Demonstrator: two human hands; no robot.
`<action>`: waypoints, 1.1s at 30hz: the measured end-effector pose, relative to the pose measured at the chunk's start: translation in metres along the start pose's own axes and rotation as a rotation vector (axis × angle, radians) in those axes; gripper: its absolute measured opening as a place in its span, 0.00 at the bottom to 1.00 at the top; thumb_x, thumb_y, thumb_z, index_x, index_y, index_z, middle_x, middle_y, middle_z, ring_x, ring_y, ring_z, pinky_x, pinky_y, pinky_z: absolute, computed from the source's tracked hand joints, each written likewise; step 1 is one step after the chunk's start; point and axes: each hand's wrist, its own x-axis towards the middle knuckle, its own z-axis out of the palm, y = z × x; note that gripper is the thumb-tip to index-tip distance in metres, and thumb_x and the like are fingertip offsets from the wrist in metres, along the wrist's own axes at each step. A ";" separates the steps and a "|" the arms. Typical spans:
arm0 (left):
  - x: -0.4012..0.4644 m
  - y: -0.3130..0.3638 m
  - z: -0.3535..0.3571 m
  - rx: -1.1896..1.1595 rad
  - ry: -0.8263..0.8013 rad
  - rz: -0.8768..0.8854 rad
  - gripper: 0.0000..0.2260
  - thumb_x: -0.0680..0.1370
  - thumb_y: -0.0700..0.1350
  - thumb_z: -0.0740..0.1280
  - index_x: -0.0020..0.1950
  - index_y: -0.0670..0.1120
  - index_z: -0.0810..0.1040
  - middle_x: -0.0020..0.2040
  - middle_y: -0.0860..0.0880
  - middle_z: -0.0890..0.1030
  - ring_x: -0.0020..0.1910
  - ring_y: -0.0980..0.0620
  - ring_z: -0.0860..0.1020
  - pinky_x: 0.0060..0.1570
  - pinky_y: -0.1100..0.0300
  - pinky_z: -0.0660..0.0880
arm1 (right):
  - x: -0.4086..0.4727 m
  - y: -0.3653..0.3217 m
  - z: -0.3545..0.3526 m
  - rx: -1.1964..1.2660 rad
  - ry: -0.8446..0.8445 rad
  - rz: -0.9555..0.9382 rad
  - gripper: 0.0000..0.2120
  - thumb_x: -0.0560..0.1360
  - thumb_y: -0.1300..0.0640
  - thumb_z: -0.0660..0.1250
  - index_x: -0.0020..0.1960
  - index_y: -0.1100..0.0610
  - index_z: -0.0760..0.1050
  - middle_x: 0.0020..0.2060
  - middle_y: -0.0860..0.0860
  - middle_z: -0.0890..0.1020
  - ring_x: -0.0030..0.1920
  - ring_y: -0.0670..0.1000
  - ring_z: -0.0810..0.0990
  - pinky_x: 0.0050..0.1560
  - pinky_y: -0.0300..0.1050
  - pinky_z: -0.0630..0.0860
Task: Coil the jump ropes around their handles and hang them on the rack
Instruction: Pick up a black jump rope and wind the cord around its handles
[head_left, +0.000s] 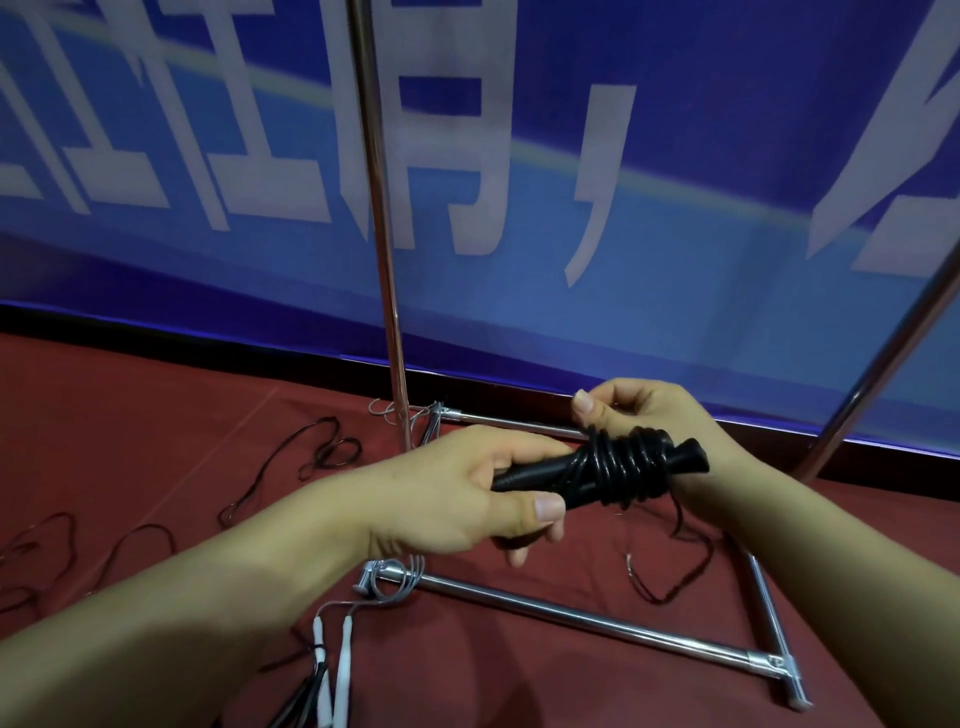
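Observation:
My left hand (457, 499) grips the black jump rope handles (550, 475) at their left end, thumb on top. A black rope coil (626, 462) is wound in several turns around the middle of the handles. My right hand (639, 410) sits behind the coil and pinches the rope at its top edge, thumb raised. A loose tail of the rope (685, 551) drops from the coil to the red floor. The metal rack (382, 234) stands in front of me, its upright pole rising just left of my hands.
The rack's base bars (571, 621) lie on the red carpet (130, 415) under my hands, a slanted pole (883, 358) at right. More black rope (322, 452) sprawls on the floor at left. White-handled ropes (332, 660) lie near the bottom. A blue banner (675, 208) hangs behind.

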 end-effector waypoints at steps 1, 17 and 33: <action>0.000 -0.001 0.000 -0.014 0.015 0.010 0.09 0.83 0.36 0.63 0.62 0.39 0.76 0.44 0.47 0.80 0.35 0.53 0.78 0.41 0.62 0.76 | 0.001 0.002 0.002 0.013 -0.008 -0.002 0.14 0.70 0.44 0.72 0.39 0.55 0.78 0.29 0.44 0.80 0.30 0.43 0.77 0.35 0.36 0.74; 0.011 -0.016 -0.004 -0.044 0.591 -0.058 0.06 0.82 0.38 0.64 0.49 0.46 0.79 0.36 0.50 0.81 0.32 0.53 0.78 0.39 0.59 0.76 | -0.010 -0.011 0.037 -0.181 -0.057 0.107 0.18 0.82 0.46 0.61 0.42 0.59 0.75 0.30 0.49 0.80 0.27 0.46 0.73 0.28 0.40 0.70; 0.013 -0.035 -0.021 0.119 0.813 -0.244 0.01 0.79 0.42 0.69 0.50 0.47 0.80 0.37 0.49 0.85 0.31 0.53 0.82 0.50 0.46 0.83 | -0.017 -0.020 0.036 -0.346 -0.124 0.102 0.13 0.78 0.46 0.68 0.44 0.55 0.80 0.30 0.47 0.75 0.30 0.45 0.72 0.34 0.42 0.72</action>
